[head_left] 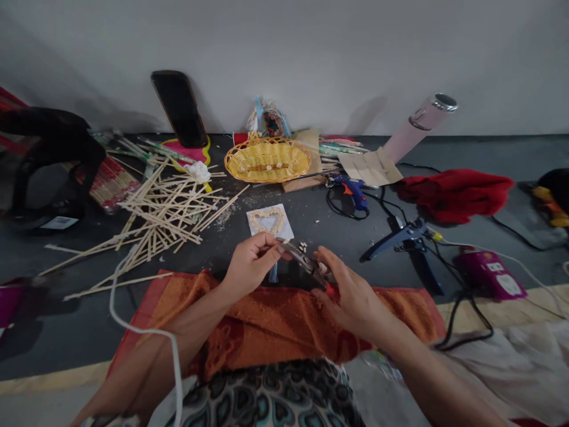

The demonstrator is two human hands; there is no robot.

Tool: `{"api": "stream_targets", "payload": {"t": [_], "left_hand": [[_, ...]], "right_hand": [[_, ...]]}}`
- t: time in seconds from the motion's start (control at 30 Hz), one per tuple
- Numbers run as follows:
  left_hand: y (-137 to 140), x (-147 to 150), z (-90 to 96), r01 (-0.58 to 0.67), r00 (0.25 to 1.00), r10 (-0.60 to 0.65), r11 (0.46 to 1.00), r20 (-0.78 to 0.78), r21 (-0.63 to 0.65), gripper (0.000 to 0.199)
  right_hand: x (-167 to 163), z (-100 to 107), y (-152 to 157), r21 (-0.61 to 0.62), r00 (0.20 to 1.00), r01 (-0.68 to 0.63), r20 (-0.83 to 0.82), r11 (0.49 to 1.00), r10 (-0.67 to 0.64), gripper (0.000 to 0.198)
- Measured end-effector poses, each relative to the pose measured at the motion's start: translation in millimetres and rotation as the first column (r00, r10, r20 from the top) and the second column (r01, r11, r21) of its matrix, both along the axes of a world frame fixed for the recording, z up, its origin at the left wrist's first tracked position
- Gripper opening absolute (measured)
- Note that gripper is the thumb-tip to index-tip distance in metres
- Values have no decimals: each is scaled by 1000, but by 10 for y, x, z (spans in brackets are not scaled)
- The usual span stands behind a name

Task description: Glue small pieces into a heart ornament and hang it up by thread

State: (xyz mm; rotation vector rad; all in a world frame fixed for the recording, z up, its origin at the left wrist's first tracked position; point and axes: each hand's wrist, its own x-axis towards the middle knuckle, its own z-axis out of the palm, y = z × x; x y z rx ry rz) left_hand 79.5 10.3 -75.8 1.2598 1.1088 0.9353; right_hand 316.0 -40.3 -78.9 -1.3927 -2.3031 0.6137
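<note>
My right hand [344, 290] is wrapped round a pair of pliers [304, 259] with red on the handles, their jaws pointing left. At the jaw tips, the fingers of my left hand [253, 261] are pinched together on a small pale piece of stick [287, 242], mostly hidden. Just beyond lies a white square card [287, 228] bearing a heart outline [255, 219] of small pale bits. A few short cut pieces [303, 245] rest beside the jaws. A blue tassel [273, 272] hangs below the card, partly covered by my left hand.
Loose wooden sticks [164, 207] are heaped at left. Behind the card sits a yellow wicker basket [267, 160]. To the right are a blue glue gun [353, 193], a blue-handled tool [395, 240], a red cloth [457, 193] and cables. An orange towel [275, 326] lies along the front.
</note>
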Motion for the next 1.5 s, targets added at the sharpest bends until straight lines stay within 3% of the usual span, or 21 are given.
{"api": "stream_targets", "payload": {"t": [0.13,0.63,0.87,1.1,1.3,1.5], "left_hand": [[-3,-5,13,-8,1000,8,1000,-21,22,27],[-4,-4,20,-36,993,46,995,-112,88,21],[40,-48,13,137,977,-104,974,184,-178,28],[17,6,-19,113,965,-46,962,260,-249,30],[51,-70,36,293,917,-150,883,371,-366,33],[55,-60,52,336,897,-149,842,417,-422,28]], "right_hand": [[-47,11,27,-40,996,-33,78,999,36,70],[-24,-28,118,-25,994,20,111,999,-17,69],[-40,-11,85,4,997,-20,75,1000,19,71],[0,-51,103,-15,993,-16,114,1000,17,66],[59,-28,137,-6,994,-98,47,995,98,77],[35,-48,77,-21,996,-67,58,998,69,72]]}}
